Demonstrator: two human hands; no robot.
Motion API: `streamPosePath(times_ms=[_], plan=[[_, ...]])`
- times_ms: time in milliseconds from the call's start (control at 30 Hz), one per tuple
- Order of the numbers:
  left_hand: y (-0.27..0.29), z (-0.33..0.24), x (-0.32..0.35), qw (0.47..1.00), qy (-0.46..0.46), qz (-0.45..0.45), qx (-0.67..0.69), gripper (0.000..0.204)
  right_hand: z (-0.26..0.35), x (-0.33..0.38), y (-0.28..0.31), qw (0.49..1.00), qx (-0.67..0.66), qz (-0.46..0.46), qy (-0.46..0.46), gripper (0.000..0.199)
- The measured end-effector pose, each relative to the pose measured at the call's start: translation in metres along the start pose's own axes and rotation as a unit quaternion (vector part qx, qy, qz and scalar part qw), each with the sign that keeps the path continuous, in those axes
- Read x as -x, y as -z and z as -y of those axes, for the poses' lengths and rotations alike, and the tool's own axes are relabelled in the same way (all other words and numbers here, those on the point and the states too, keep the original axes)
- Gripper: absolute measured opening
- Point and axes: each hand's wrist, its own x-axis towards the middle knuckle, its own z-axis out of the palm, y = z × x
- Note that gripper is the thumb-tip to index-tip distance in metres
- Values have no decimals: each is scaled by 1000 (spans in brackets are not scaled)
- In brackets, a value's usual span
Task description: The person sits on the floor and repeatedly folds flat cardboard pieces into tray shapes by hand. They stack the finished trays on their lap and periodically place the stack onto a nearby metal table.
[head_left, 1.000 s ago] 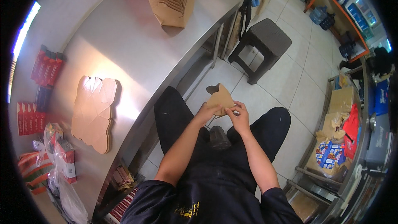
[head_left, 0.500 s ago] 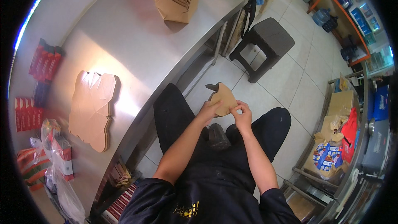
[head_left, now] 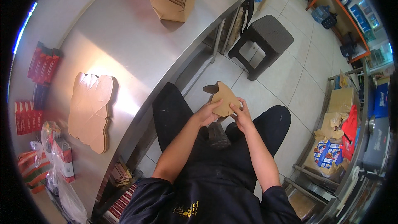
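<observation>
A brown cardboard box blank point(head_left: 224, 95), partly folded with a flap sticking out at its upper left, is held over my lap. My left hand point(head_left: 208, 113) grips its left side, thumb on the face and fingers behind. On the right edge my right hand point(head_left: 241, 114) is closed, its thumb pressed on the cardboard. Some fingertips are hidden behind the piece. A stack of flat cardboard blanks point(head_left: 89, 110) lies on the steel table point(head_left: 120, 49) to my left. Farther along stands a nested row of folded cardboard boxes point(head_left: 176, 0).
A dark plastic stool point(head_left: 271, 31) stands ahead on the tiled floor. Red packets point(head_left: 43, 64) and a clear plastic bag point(head_left: 52, 153) line the table's left side. At the right is a metal rack point(head_left: 296, 168) with cardboard and a red bag point(head_left: 350, 128).
Both hands have shifted on the cardboard. The piece has turned and shows more of its face; my right hand has moved from its lower right corner to its right edge.
</observation>
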Motion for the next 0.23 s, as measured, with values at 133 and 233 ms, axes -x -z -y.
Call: streamPosePath(times_ms=[133, 233], plan=[[-1, 2, -3, 998, -41, -8, 38, 56, -6, -3, 1, 1000, -16, -1, 14, 56], [2, 1, -5, 997, -44, -24, 57, 58, -12, -3, 1, 998, 47, 7, 31, 53]])
